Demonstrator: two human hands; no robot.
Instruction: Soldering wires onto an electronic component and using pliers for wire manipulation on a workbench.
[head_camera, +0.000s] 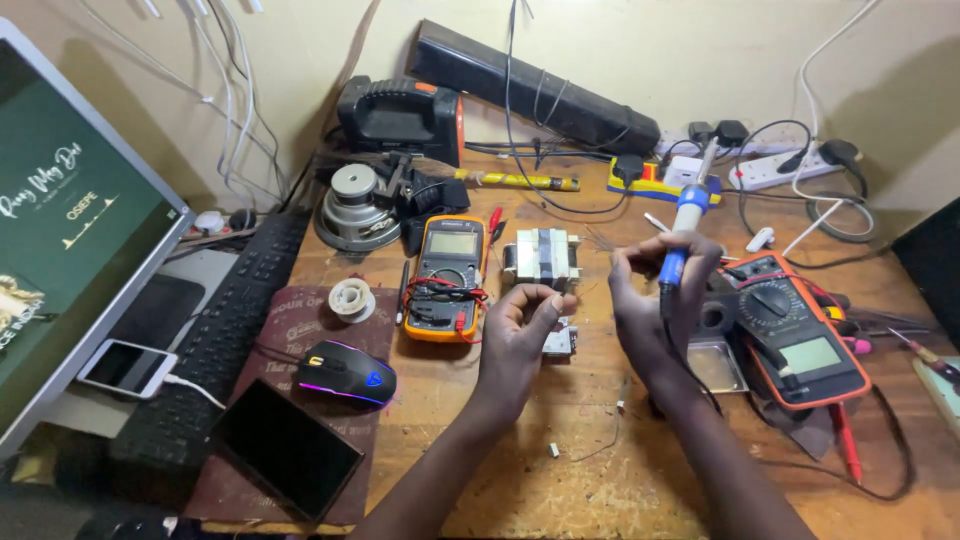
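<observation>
Right hand (655, 300) was closed around a blue-handled soldering iron (683, 228), tip pointing up and away, cord trailing below the wrist. Left hand (520, 325) was curled, fingers pinched narrow, apparently on a thin strand of wire; too fine to confirm. Both hovered just above a small grey transformer block (541, 257) on the counter.

Risk, as judged: the iron's hot tip sat near the fanned bare wires and the fingers, so a slip could burn skin or scorch the orange multimeter (800, 330) beside it.

Worn wooden counter (560, 480), crowded: yellow multimeter (447, 275), lit mouse (345, 375), black keyboard (225, 335), monitor (60, 230). Cream wall, dangling cables.
</observation>
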